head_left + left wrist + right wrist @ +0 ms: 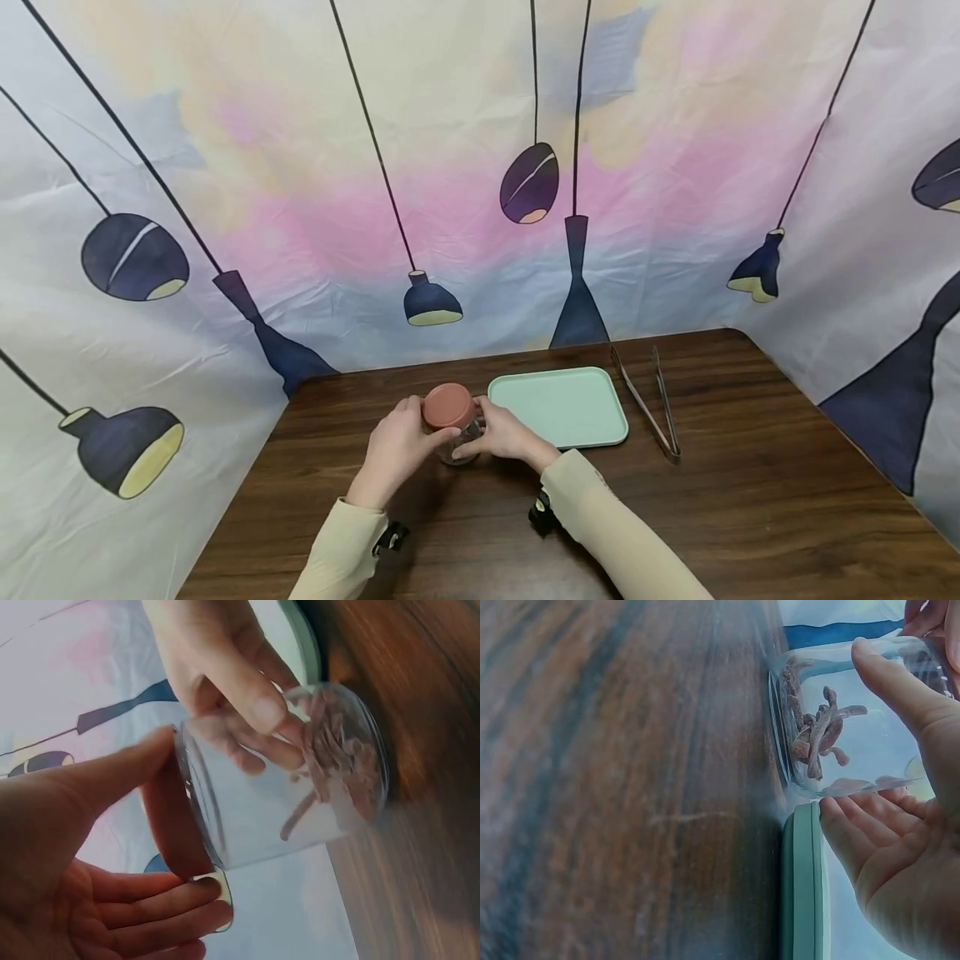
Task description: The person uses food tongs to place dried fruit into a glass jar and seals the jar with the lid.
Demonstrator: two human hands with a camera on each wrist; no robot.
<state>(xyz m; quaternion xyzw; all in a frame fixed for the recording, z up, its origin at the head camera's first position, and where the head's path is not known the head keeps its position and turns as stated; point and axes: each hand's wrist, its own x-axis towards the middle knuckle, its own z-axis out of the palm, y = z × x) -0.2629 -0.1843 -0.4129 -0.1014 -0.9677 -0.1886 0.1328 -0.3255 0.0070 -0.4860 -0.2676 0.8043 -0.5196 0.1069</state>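
A clear jar (247, 817) is upright at the table's middle, its base at the wooden top. Several brown, twisted dried strips (821, 739) lie in its lower part. On its mouth sits a reddish-brown round lid (448, 406). My left hand (401, 446) grips that lid, thumb on one side and fingers on the other. From the right, my right hand (513, 433) holds the jar's clear body between thumb and fingers. Part of the jar's body is hidden behind the hands in the head view.
Right of the jar, a pale green tray (558, 407) lies flat on the dark wooden table (750, 500). Metal tongs (663, 437) rest beyond the tray's right side, their arms spread. A cloth printed with lamps (465, 125) hangs behind the table.
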